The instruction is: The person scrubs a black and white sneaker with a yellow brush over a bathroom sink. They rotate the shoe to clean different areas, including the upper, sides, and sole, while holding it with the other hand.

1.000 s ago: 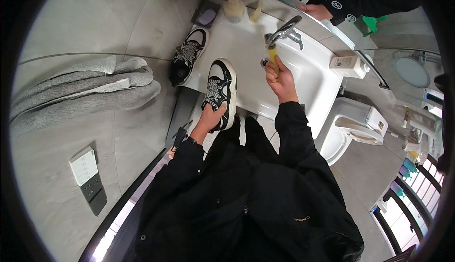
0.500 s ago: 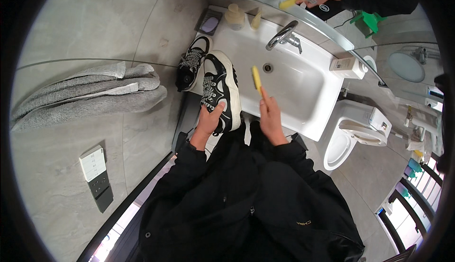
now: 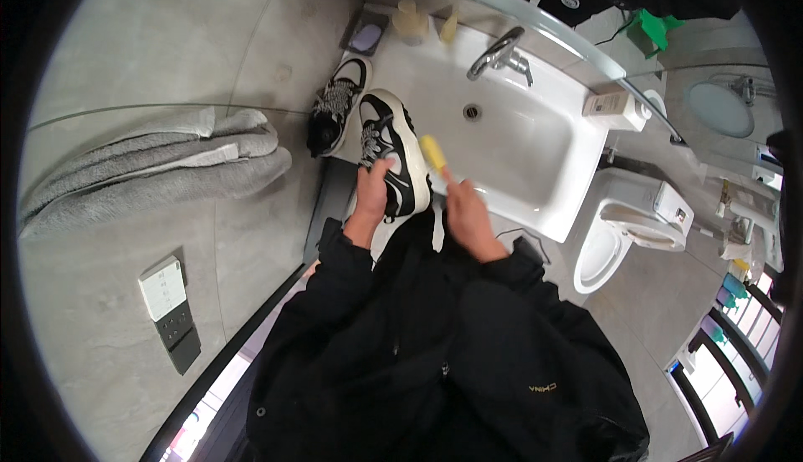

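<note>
Sneaker (image 3: pixel 393 144), black and white with a pale sole, sits in our left hand (image 3: pixel 369 194) above the near left corner of the sink (image 3: pixel 523 148). We grip it by its side, thumb pressed on the upper, with the sole's edge turned toward the sink's basin. Our right hand (image 3: pixel 473 215), over the sink's front edge, is closed around a yellow brush (image 3: pixel 432 152). Its head is just beside the sole; motion blurs it, so we cannot tell whether they touch. At the sink's left end we have a second sneaker (image 3: pixel 339 102), and beyond it a soap dish (image 3: pixel 365 37). Along the sink's back we see a pump bottle (image 3: pixel 410 23) and the faucet (image 3: pixel 499 56); a white bottle (image 3: pixel 617 111) stands at the sink's right end.
</note>
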`<state>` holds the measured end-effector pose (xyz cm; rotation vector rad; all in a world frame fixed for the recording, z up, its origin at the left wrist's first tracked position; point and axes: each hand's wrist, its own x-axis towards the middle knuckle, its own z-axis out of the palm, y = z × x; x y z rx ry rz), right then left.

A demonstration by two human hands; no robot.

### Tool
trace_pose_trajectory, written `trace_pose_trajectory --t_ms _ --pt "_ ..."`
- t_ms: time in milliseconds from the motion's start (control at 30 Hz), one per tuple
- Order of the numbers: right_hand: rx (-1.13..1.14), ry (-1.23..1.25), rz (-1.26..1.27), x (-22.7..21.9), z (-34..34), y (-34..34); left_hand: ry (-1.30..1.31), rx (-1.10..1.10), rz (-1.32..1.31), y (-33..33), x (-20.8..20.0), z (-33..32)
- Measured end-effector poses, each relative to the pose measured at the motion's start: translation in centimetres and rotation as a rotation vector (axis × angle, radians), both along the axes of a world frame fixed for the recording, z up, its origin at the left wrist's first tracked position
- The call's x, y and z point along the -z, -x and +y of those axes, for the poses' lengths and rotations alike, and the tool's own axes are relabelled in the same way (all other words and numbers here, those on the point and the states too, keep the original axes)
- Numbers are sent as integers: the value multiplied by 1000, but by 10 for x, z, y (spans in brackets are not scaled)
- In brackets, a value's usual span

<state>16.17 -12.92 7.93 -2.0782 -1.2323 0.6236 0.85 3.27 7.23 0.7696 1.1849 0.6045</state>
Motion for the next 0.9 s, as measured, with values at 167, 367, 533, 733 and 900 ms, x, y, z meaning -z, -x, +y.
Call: trace_pose_trajectory --t_ms 167,367,533,733,900 --pt "500 -184 1448 35 16 -74 137 -90 -213 -3 -20 -6" --pt "505 -417 2050 43 53 -103 -76 -91 0 -11 -14 -27" --pt "583 -406 2136 40 78 -107 -49 -103 112 -5 38 -43" --pt "576 -298 1789 72 80 -117 29 -184 208 -22 72 -54" --pt "-40 28 326 101 32 -100 292 -283 199 -32 84 -55"
